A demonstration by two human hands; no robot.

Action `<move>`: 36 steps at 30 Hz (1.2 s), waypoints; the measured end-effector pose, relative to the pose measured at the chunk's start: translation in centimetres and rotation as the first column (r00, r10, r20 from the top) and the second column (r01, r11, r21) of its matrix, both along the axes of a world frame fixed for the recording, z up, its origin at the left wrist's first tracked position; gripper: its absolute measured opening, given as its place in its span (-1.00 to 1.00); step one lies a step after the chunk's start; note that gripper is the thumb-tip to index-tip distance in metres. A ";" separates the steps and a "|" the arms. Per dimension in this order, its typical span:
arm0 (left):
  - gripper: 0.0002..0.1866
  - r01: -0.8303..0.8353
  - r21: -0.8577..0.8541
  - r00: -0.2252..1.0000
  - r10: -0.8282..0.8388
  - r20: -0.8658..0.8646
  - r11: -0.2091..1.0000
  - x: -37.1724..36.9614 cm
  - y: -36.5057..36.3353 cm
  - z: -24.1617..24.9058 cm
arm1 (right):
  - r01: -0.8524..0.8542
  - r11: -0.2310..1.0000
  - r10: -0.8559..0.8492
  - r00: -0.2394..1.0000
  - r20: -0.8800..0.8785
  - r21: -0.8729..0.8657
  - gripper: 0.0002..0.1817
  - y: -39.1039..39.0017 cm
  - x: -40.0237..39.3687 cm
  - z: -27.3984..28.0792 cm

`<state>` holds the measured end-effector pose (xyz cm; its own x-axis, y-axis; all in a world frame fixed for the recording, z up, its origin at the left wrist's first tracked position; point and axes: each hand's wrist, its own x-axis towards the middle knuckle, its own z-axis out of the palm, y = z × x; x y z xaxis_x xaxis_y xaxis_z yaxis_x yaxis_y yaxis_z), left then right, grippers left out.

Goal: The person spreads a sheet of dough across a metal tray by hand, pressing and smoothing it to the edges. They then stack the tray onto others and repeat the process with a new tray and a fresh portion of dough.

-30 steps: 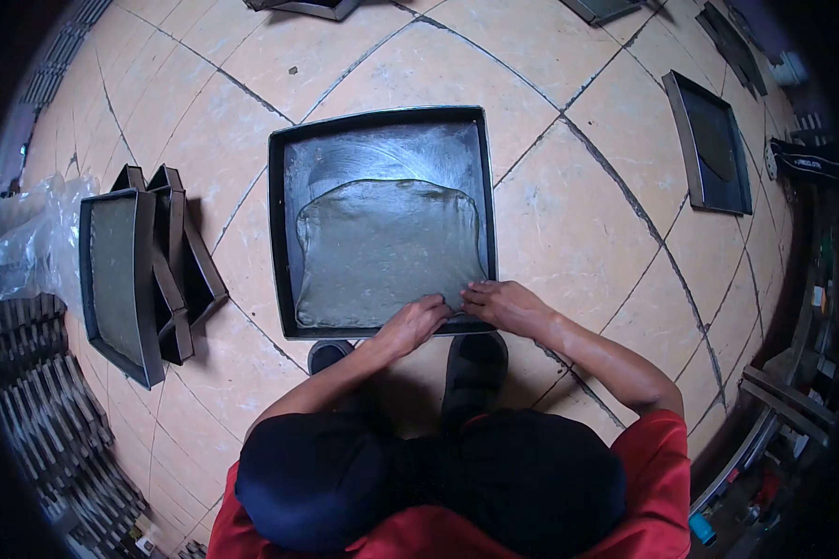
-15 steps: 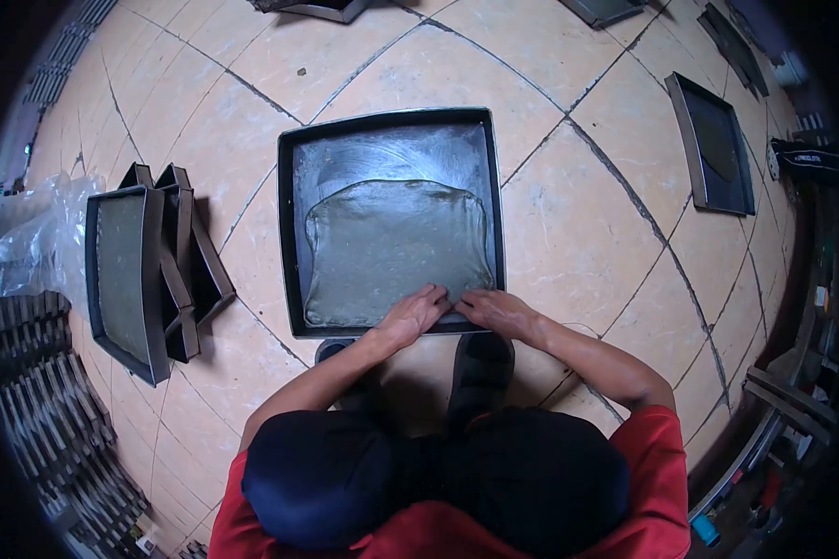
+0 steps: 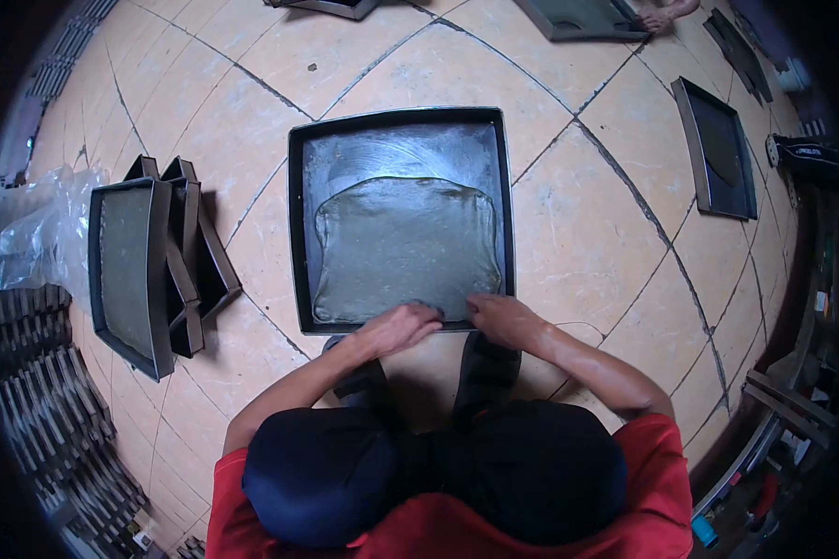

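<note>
A square dark metal pan (image 3: 297,224) lies on the floor in front of me. In it is a smooth grey-green sheet of dough (image 3: 405,242), covering the near and middle part; the pan's greased bottom shows at the far side. My left hand (image 3: 403,328) is at the near rim, its fingers curled over the dough's near edge. Just to its right, my right hand (image 3: 503,320) pinches the dough's edge by the near right corner. The undersides of the fingers of both hands are hidden.
Tilted pans, one filled with dough (image 3: 124,265), stand stacked at left beside a clear plastic bag (image 3: 37,233). Another pan (image 3: 718,154) lies at right. At the top, another person's hand (image 3: 662,16) touches a pan (image 3: 583,17). Dark slats (image 3: 51,410) line the left.
My hands have moved apart and slightly back toward me along the near edge. The other person's hand has appeared at the top right, and the pan there has shifted left and nearer.
</note>
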<state>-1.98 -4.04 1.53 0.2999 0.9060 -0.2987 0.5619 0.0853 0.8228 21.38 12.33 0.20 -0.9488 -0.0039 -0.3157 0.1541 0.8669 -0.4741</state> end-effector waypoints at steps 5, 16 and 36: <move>-0.61 -0.085 0.054 0.995 0.087 -0.046 0.995 -2.5 -4.0 0.6 | 0.154 0.974 -0.181 0.971 -0.158 -0.168 -0.73 -4.5 -0.8 -0.1; -0.69 -0.194 0.185 0.941 0.236 -0.242 0.963 -10.8 -2.9 1.8 | 0.054 0.993 -0.074 0.978 -0.193 -0.107 -0.81 -4.1 -4.6 -2.5; -0.80 -0.356 0.268 0.854 0.428 -0.296 0.895 -3.3 -8.0 -0.8 | 0.419 0.878 -0.469 0.849 -0.243 -0.230 -0.74 -4.8 -0.5 3.0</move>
<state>-5.32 -12.02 0.75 -0.1793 0.9764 -0.1201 0.7617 0.2150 0.6113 20.90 7.48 3.18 -0.9089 0.4118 -0.0656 0.3416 0.6452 -0.6834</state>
